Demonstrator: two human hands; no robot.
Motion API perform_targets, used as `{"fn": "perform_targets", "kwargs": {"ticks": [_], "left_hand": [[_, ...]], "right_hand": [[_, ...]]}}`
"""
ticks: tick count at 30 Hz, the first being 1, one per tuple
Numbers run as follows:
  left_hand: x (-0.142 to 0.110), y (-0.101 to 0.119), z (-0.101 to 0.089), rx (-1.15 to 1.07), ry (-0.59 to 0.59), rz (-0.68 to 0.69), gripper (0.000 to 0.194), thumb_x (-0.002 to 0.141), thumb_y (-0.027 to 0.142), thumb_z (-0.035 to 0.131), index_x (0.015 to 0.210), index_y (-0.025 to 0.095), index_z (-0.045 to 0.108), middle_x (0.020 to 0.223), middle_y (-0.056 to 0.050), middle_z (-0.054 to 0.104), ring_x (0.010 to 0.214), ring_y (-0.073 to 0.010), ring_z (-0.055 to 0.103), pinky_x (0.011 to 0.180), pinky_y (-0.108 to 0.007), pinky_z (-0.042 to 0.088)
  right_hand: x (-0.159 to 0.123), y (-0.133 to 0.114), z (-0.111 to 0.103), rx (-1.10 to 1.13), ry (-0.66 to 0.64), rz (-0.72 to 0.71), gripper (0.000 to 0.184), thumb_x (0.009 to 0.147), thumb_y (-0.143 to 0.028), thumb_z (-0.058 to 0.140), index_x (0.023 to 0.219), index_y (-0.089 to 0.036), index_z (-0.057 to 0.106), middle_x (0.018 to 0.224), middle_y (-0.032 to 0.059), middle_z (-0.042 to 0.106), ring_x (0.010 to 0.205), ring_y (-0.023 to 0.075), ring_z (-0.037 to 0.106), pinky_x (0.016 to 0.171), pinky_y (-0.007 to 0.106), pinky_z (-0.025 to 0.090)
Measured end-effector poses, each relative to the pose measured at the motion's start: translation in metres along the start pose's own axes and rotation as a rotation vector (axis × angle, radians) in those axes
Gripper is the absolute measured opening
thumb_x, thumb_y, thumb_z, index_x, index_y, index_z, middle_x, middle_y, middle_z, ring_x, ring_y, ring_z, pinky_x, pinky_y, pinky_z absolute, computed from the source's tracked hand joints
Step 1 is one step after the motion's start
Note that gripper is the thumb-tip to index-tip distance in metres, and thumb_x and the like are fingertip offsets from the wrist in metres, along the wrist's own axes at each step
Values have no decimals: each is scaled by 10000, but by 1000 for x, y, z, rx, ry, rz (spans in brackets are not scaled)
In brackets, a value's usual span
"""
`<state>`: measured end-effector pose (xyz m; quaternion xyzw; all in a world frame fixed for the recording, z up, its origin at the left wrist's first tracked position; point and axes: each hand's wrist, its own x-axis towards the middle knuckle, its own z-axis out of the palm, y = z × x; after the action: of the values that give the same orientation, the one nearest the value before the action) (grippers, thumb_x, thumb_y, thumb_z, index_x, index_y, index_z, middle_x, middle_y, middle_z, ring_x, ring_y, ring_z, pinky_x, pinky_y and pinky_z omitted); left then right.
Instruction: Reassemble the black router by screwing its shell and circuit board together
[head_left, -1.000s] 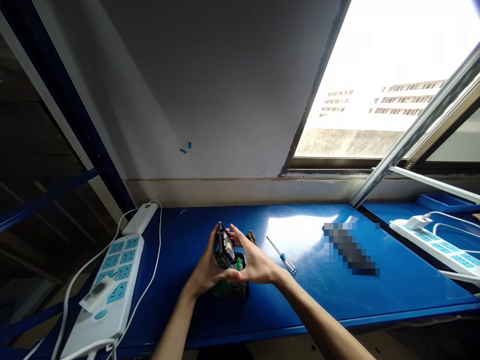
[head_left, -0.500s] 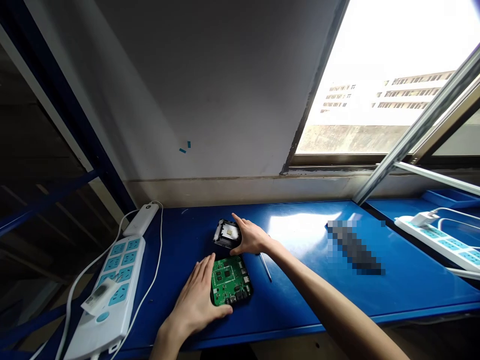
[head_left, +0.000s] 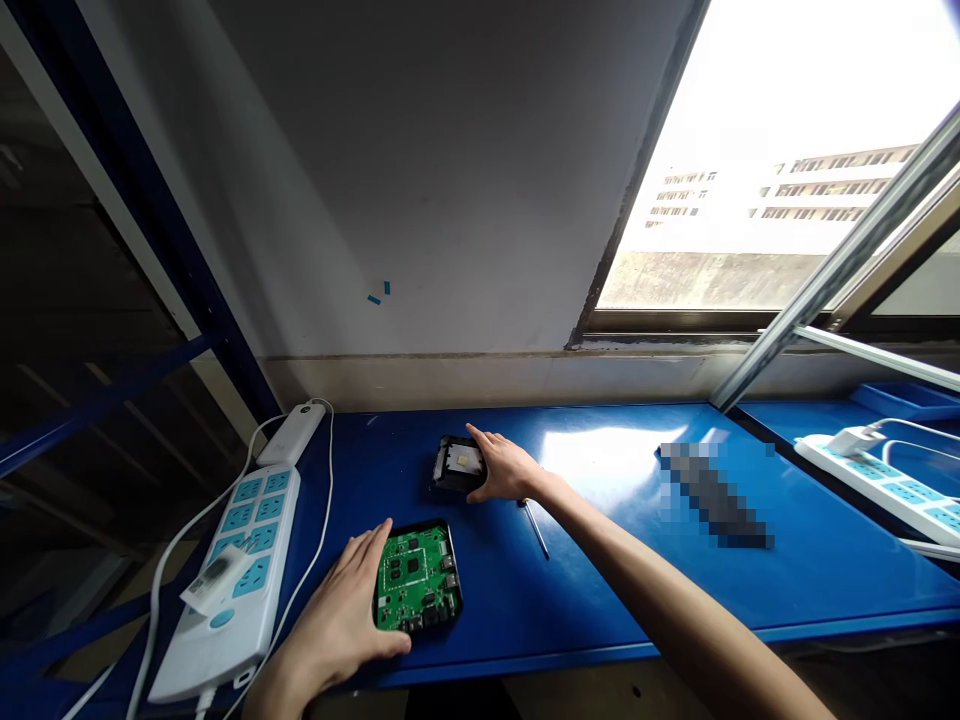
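Observation:
A green circuit board sits face up in a shallow black case near the front edge of the table. My left hand grips this case at its left side, thumb along the near edge and fingers at the far left corner. Farther back lies a black cover with a pale metal plate and a small yellowish square inside it. My right hand has its fingers and thumb around the cover's right side. A thin screwdriver rests on the table just below my right wrist.
The blue table runs along the wall below a window. A white power strip with cables and a white adapter are on the left. Toward the right lie a dark blurred-out object and another power strip beyond a metal post.
My left hand has moved the case with the circuit board to the left, away from the cover. My right hand stays at the cover, which has barely moved.

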<state>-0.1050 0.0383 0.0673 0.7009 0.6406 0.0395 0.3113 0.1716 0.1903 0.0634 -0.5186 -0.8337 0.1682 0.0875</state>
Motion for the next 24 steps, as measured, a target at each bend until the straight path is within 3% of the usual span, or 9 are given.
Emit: {"fn": "perform_targets", "kwargs": {"ticks": [5, 11, 24], "left_hand": [[-5, -10, -7, -25, -40, -33, 1161, 628, 341, 687, 1593, 198, 56, 1669, -62, 130, 1535, -308, 112, 1218, -451, 273], [-4, -19, -1, -111, -34, -32, 1200, 636, 347, 696, 1589, 243, -25, 1676, -57, 101, 1521, -295, 201, 1182, -405, 344], [-4, -24, 0, -161, -6, -23, 1201, 621, 355, 723, 1591, 274, 19, 1663, -72, 147, 1484, -307, 296, 1138, -411, 398]], "right_hand": [[0, 4, 4, 7, 14, -8, 1317, 513, -485, 894, 1578, -117, 212, 1441, 220, 514, 1327, 375, 481, 1105, 472, 377], [-2, 4, 9, 26, 35, -26, 1267, 539, -486, 882, 1567, -109, 243, 1424, 220, 526, 1329, 378, 480, 1095, 475, 394], [-3, 4, 11, 59, 66, -52, 1226, 559, -523, 861, 1569, -195, 248, 1443, 176, 524, 1329, 355, 486, 1076, 476, 404]]}}
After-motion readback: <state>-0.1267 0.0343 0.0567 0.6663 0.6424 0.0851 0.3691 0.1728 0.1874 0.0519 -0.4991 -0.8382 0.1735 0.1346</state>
